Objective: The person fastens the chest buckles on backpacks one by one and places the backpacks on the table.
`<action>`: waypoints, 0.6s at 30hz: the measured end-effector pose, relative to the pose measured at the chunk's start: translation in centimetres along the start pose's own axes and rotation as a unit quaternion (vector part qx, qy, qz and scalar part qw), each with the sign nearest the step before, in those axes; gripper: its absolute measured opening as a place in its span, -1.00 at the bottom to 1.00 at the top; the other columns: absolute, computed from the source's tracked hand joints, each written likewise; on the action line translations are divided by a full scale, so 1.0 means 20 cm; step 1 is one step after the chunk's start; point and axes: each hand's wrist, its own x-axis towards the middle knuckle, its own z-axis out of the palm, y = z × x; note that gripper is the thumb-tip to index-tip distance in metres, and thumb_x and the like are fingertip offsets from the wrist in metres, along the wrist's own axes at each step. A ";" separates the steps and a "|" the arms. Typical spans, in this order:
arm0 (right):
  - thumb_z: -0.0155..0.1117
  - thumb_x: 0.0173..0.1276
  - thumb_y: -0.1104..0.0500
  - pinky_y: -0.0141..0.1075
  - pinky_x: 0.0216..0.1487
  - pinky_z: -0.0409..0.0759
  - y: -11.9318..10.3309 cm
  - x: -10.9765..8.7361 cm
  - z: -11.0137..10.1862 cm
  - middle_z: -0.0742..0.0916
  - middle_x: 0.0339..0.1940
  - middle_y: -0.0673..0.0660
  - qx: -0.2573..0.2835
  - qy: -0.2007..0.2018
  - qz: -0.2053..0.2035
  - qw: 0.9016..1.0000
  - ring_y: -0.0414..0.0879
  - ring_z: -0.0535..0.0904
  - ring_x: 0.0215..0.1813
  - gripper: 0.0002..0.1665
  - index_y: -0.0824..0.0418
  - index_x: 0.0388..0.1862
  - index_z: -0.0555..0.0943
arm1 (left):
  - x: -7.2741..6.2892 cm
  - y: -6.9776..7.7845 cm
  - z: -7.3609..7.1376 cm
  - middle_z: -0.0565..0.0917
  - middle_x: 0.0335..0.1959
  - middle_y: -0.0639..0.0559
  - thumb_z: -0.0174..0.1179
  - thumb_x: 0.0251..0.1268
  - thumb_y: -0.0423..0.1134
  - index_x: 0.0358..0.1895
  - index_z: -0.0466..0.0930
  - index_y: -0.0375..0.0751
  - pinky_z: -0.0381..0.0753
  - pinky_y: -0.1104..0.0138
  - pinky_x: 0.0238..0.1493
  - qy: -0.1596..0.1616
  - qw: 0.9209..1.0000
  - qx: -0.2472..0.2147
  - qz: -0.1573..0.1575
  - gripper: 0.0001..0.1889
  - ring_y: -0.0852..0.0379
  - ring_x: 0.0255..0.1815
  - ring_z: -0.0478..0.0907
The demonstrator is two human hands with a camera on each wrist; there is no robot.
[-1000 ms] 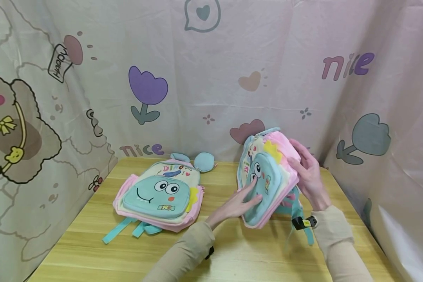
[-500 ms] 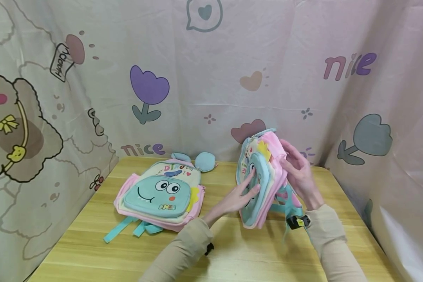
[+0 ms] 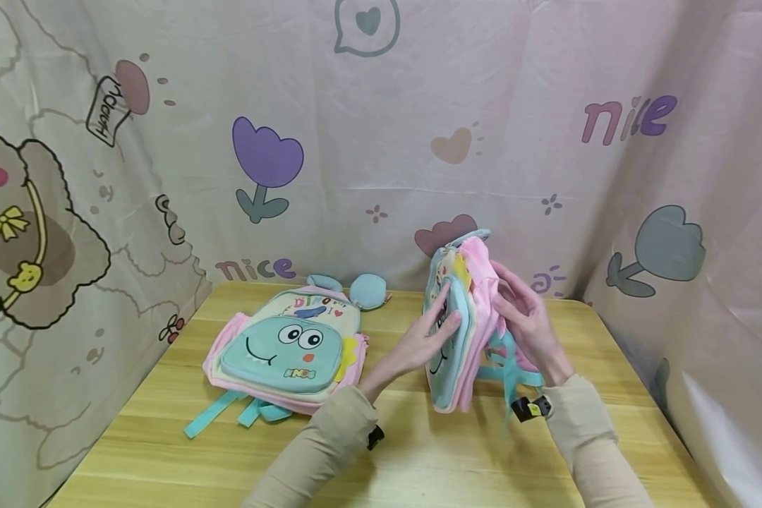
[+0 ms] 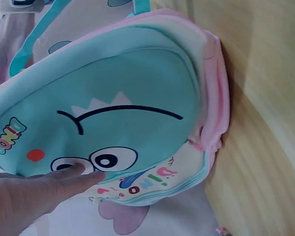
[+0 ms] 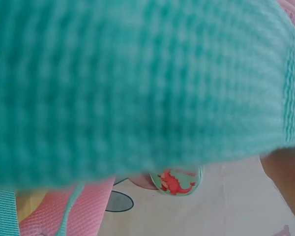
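Observation:
A child's pink, cream and teal backpack (image 3: 447,339) with a dinosaur face stands upright on the table at right, turned nearly edge-on with its front towards the left. My left hand (image 3: 422,341) lays straight fingers on the face's eyes on its front pocket, as the left wrist view also shows. On the other side, my right hand (image 3: 527,317) grips the pink side near the back. Teal shoulder straps (image 3: 511,363) hang below that hand. One strap (image 5: 137,88), close to the lens, fills most of the right wrist view and hides the fingers.
A matching backpack (image 3: 282,356) lies face up at left, with loose straps (image 3: 216,414) towards the front and a round teal pouch (image 3: 368,291) by its top. Patterned curtains (image 3: 381,141) enclose the wooden table (image 3: 184,466) at back and sides.
The held backpack has turned, its front swinging from facing me towards the left, so it now looks narrower. My right hand has moved left with it; my left hand has shifted slightly.

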 end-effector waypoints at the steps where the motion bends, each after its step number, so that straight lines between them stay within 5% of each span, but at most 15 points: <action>1: -0.01 0.56 0.38 -0.42 0.28 0.57 0.00 0.00 0.01 0.51 0.42 -0.10 -0.008 -0.001 0.000 1.000 -0.28 0.50 0.36 -0.34 0.29 0.59 0.17 | 0.00 0.01 0.00 -0.10 0.69 -0.05 -0.24 0.47 0.43 0.65 -0.27 0.30 0.18 -0.05 0.57 0.005 1.000 -0.001 0.001 -0.18 -0.11 0.66 0.01; 10: 0.06 0.44 0.51 -0.43 0.37 0.47 0.02 0.00 0.05 0.47 0.48 -0.12 -0.027 -0.024 -0.025 0.999 -0.28 0.46 0.44 -0.25 0.38 0.58 0.14 | 0.01 0.04 -0.06 -0.06 0.69 -0.05 -0.18 0.53 0.32 0.66 -0.19 0.21 0.24 -0.07 0.55 0.031 0.999 -0.019 0.019 -0.23 -0.07 0.65 0.04; 18: 0.22 0.28 0.57 -0.44 0.44 0.39 0.04 0.01 0.10 0.51 0.46 -0.12 -0.009 -0.042 -0.031 0.999 -0.28 0.45 0.45 -0.10 0.41 0.57 0.13 | 0.01 0.08 -0.10 -0.07 0.70 0.07 -0.12 0.54 0.27 0.62 -0.16 0.46 0.36 -0.13 0.45 0.041 0.999 -0.026 0.017 -0.31 -0.13 0.62 0.12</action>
